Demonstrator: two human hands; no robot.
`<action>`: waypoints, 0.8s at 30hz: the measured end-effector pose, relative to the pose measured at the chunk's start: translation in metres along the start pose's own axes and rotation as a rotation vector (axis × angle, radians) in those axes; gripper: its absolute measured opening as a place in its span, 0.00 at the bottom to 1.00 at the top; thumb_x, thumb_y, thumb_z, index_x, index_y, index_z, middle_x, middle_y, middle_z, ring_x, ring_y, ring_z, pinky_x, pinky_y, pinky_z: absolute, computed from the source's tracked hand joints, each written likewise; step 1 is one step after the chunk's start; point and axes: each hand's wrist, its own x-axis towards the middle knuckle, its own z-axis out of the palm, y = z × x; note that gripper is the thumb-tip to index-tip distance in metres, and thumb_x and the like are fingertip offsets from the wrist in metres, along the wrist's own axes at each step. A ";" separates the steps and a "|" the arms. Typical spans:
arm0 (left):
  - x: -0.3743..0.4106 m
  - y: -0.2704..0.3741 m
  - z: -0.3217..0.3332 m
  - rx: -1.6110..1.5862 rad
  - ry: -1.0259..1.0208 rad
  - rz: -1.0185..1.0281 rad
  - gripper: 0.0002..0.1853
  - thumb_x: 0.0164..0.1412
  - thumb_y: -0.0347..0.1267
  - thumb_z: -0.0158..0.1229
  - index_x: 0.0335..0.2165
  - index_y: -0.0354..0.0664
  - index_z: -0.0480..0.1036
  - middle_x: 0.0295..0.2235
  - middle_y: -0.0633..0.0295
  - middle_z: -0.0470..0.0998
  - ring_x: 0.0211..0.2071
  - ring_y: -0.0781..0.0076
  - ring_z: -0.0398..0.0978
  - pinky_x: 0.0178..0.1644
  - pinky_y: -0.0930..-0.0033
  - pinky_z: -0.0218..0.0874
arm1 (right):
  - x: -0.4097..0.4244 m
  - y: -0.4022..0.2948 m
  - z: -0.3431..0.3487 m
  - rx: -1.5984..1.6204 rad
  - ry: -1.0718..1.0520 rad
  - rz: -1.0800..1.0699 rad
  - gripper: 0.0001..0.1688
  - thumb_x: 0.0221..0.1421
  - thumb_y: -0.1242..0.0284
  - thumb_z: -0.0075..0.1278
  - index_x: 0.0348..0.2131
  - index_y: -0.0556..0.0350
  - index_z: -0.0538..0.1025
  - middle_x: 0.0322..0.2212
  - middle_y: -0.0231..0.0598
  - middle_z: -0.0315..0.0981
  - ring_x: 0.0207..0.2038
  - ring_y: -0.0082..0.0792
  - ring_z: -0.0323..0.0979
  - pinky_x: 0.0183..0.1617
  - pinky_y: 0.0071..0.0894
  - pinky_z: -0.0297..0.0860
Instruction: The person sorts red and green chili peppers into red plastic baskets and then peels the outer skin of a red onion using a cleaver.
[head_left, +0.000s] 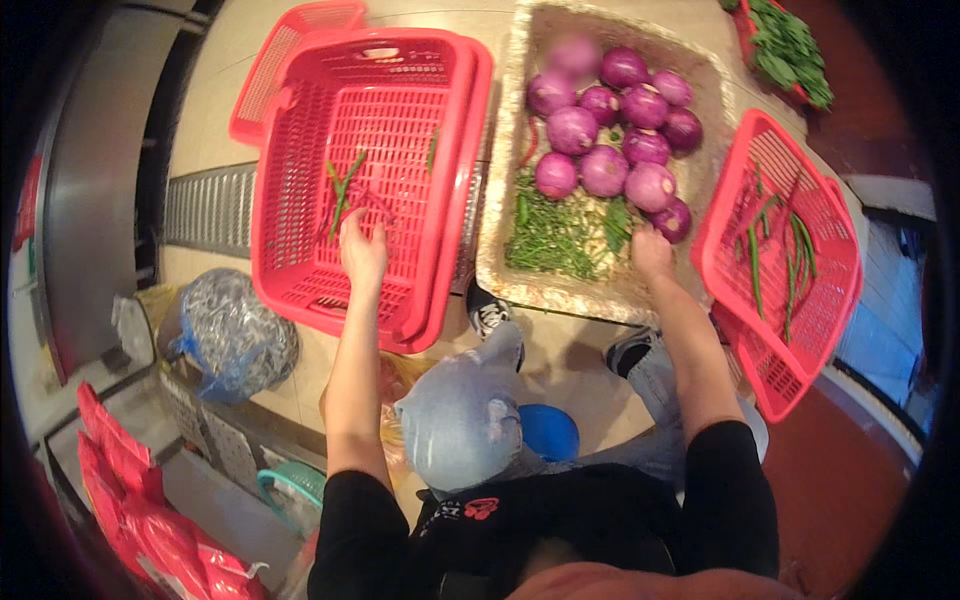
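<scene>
My left hand (364, 251) reaches into a large red plastic basket (469, 187), its fingertips at a small pile of red chillies (365, 199) with green chillies (343, 187) beside them. Whether the fingers grip any chilli is unclear. My right hand (651, 252) is low inside a worn foam box (570, 296), just below a purple onion (672, 220) and beside green leaves (617, 225). Its fingertips are hidden. Several peeled purple onions (603, 171) fill the box's upper part; chopped greens (547, 236) lie at its lower left.
A smaller red basket (840, 300) at right holds red and green chillies. Leafy greens (787, 52) stand at top right. A clear plastic bag (238, 330) lies at left, above red packaging (157, 517). A metal drain grate (211, 210) crosses the tiled floor. A blue round object (550, 433) is between my legs.
</scene>
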 end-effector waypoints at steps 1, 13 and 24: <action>0.006 -0.009 0.001 0.036 -0.010 -0.095 0.20 0.49 0.30 0.57 0.43 0.38 0.68 0.42 0.50 0.71 0.47 0.52 0.67 0.51 0.57 0.57 | -0.001 0.000 0.003 -0.024 -0.128 -0.012 0.10 0.47 0.77 0.42 0.30 0.62 0.74 0.30 0.50 0.72 0.34 0.44 0.74 0.35 0.40 0.71; 0.099 -0.109 0.051 0.278 -0.243 -0.458 0.56 0.33 0.60 0.65 0.54 0.36 0.55 0.52 0.43 0.62 0.55 0.49 0.58 0.55 0.49 0.52 | -0.019 -0.044 -0.105 0.422 -0.001 -0.288 0.13 0.42 0.74 0.47 0.32 0.58 0.67 0.31 0.50 0.67 0.38 0.51 0.67 0.39 0.49 0.63; 0.077 -0.084 0.081 0.542 -0.251 -0.272 0.16 0.46 0.33 0.54 0.36 0.36 0.70 0.37 0.48 0.74 0.38 0.52 0.74 0.39 0.51 0.67 | -0.120 -0.166 0.001 0.361 -0.502 -0.482 0.18 0.51 0.76 0.39 0.44 0.59 0.65 0.38 0.53 0.70 0.38 0.52 0.71 0.40 0.45 0.68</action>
